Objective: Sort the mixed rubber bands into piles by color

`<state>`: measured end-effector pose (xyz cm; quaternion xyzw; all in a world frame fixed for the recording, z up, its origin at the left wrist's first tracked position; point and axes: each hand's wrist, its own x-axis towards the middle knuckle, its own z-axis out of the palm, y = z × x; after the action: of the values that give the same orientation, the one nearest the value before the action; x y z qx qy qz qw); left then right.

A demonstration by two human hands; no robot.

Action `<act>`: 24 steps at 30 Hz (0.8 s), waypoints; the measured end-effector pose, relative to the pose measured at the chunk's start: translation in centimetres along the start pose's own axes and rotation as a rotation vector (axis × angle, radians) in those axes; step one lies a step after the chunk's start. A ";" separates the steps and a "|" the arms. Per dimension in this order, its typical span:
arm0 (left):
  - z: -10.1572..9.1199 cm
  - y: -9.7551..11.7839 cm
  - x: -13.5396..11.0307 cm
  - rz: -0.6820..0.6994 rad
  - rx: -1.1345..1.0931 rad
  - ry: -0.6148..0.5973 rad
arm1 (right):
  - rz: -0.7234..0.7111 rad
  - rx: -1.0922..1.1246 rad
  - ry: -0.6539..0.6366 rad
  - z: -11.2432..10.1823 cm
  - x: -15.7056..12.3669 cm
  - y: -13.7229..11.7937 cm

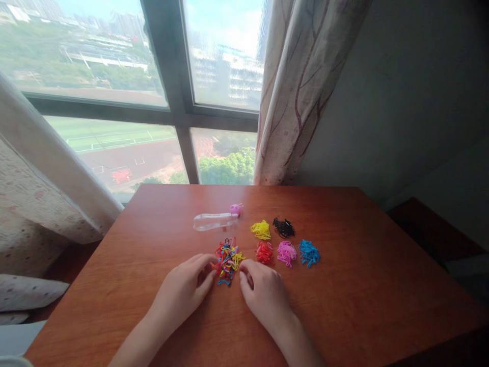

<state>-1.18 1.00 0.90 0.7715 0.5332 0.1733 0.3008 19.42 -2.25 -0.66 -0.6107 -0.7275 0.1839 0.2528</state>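
A mixed pile of small coloured rubber bands (227,259) lies on the wooden table (344,285). My left hand (182,291) rests left of the pile, fingers curled, tips touching its edge. My right hand (263,293) rests right of it, fingers curled, thumb by the pile. Whether either hand pinches a band is hidden. Sorted heaps lie to the right: yellow (261,230), black (283,227), red (264,252), pink (286,253), blue (308,253).
A clear plastic bottle (214,221) with a pink cap (236,209) lies on its side behind the mixed pile. Curtains (305,86) hang at both sides of the window (114,76) beyond the table's far edge. A wall (412,102) is at right.
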 end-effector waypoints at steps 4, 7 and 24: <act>0.0 0.2 -0.1 -0.007 0.017 -0.015 | -0.044 0.035 0.009 0.5 -0.4 -0.2; 0.0 0.4 -0.1 0.005 0.025 -0.035 | -0.104 0.057 -0.005 1.0 -0.9 -0.4; -0.1 -0.2 -0.1 0.006 0.152 -0.028 | -0.098 -0.008 -0.006 2.2 -0.8 -2.0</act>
<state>-1.38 0.99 0.86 0.7960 0.5383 0.1222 0.2482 16.60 -3.31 -1.41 -0.5746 -0.7581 0.1702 0.2572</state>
